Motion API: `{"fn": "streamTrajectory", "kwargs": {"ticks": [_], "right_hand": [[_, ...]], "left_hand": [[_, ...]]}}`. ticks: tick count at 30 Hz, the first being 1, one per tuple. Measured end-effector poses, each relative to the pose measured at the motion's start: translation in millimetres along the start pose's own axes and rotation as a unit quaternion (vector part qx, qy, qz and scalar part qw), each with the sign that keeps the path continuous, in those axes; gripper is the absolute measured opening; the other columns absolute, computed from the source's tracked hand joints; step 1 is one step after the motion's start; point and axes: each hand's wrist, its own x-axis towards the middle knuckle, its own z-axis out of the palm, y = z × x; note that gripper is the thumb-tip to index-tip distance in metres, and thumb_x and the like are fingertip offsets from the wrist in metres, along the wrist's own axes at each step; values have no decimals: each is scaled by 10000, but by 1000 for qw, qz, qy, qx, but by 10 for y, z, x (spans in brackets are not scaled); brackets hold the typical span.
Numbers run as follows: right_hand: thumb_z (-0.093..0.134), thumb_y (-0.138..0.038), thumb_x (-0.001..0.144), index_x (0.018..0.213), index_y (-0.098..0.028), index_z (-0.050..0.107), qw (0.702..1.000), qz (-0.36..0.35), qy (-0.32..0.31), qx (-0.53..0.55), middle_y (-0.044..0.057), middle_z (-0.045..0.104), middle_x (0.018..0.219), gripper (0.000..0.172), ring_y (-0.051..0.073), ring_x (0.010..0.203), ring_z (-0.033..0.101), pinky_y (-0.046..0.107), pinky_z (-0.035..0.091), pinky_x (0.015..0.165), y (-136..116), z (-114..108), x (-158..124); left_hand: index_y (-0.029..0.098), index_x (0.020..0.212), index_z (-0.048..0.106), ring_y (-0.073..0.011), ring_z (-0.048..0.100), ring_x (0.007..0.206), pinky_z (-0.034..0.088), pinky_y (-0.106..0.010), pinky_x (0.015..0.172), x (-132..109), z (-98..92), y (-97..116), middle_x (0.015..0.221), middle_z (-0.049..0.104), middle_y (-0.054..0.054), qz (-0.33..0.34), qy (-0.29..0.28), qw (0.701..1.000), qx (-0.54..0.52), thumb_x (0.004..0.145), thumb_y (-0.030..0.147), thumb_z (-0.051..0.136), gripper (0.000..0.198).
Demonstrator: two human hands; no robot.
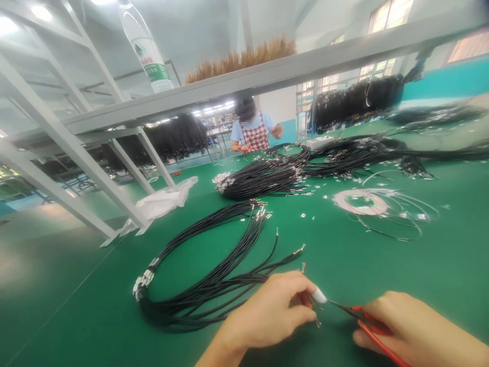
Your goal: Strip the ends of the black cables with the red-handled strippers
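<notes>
My left hand (269,312) is at the bottom middle, fingers pinched round the stripped end of a thin wire (314,305) with a small white piece at the fingertips. My right hand (416,331) is at the bottom right, closed on red-handled scissors (359,317) whose tips point left at that wire end. A looped bundle of black cables (206,275) lies on the green table (420,265) just beyond my left hand, tied at its left with silver terminals.
A larger heap of black cables (263,178) and scattered metal terminals lie further back. A coil of pale wire (361,201) lies at the right. A white plastic bag (164,201) rests by a grey rack leg. A person in a checked apron (254,133) works at the far side.
</notes>
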Motion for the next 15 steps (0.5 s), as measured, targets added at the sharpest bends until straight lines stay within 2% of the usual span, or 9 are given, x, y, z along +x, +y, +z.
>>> {"fn": "streamTrajectory", "kwargs": {"ticks": [3,6,10,15], "right_hand": [[625,-290,711,418,-208,400,998,26,-50,-30,-59,326,421,378,103,410,264,260,192,424,8,-36,-27],[648,-324,701,398,-209,392,999,24,-33,-12,-64,305,407,414,97,398,258,258,187,414,14,-51,-59],[652,-309,698,402,-209,416,999,24,-33,5,-62,328,407,392,99,399,293,255,212,422,18,-57,-92],[617,-279,705,426,-211,391,998,32,-50,-3,-56,317,436,366,111,432,288,261,221,444,3,-70,-104]], "left_hand": [[191,901,681,-153,567,865,430,-258,820,46,-40,-2,969,616,-31,25,-48,996,71,749,100,628,186],[202,862,700,-170,566,937,410,-265,869,95,-57,11,1028,598,-39,38,-94,986,133,777,106,604,160],[193,813,707,-180,572,932,412,-265,857,153,-57,45,1011,590,-47,53,-128,970,199,795,107,580,154],[183,738,678,-170,576,883,422,-238,798,204,-78,49,882,601,-32,76,-139,967,198,758,69,606,137]]}}
